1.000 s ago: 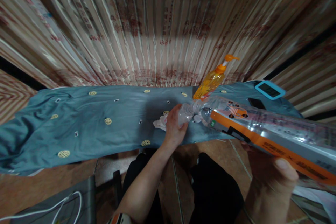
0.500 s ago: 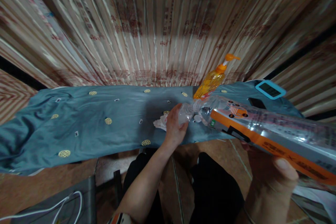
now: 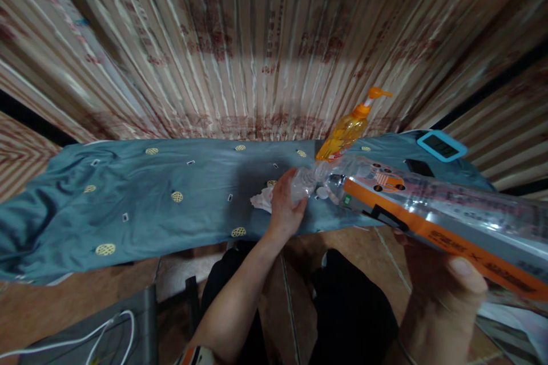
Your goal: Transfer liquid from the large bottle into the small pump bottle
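Note:
My left hand [image 3: 287, 205] is wrapped around a small clear plastic bottle [image 3: 303, 182], whose neck points right. A large clear bottle [image 3: 411, 199] with an orange and grey label lies tilted almost level in my right hand [image 3: 440, 279], the thumb on its near side. The two bottle mouths meet or nearly touch; whether liquid runs between them I cannot tell. Just below the mouths, a small white cap [image 3: 322, 193] rests on the cloth. Something white and crumpled [image 3: 261, 199] sticks out to the left of my left hand.
A blue-green patterned cloth [image 3: 141, 182] covers the narrow table. Behind the bottles stands an orange pump bottle [image 3: 342, 134]. To the right are a light-blue framed digital display [image 3: 442, 145] and a dark flat object [image 3: 419, 168]. A striped curtain [image 3: 257, 57] hangs behind; a white cable [image 3: 128, 331] lies lower left.

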{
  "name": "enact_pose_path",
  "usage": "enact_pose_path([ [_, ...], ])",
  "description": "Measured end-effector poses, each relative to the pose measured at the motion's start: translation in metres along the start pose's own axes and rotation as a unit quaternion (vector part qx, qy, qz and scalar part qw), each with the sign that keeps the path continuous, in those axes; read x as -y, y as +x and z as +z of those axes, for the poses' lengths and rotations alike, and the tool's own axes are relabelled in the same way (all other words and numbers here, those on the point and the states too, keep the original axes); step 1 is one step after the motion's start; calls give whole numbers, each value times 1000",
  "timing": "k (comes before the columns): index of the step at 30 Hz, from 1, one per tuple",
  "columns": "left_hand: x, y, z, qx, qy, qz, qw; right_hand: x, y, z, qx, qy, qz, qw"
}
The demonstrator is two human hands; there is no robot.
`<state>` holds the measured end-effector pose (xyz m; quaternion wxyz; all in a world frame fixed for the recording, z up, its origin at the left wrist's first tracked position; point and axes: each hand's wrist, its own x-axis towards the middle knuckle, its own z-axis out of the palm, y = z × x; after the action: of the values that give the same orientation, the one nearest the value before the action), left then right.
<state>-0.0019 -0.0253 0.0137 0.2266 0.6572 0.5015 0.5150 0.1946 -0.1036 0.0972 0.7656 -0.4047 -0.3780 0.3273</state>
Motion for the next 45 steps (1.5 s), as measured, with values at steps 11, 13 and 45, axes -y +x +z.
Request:
enact_pose_path([
  [11, 0, 0, 1, 1, 5, -8, 1000, 0, 2, 1, 3, -8, -2, 1000],
  [13, 0, 0, 1, 1, 5, -10, 1000, 0, 2, 1, 9, -12, -5, 1000],
  [45, 4, -1, 3, -2, -2, -4, 1000, -14, 3, -17, -1, 26, 10, 1000],
])
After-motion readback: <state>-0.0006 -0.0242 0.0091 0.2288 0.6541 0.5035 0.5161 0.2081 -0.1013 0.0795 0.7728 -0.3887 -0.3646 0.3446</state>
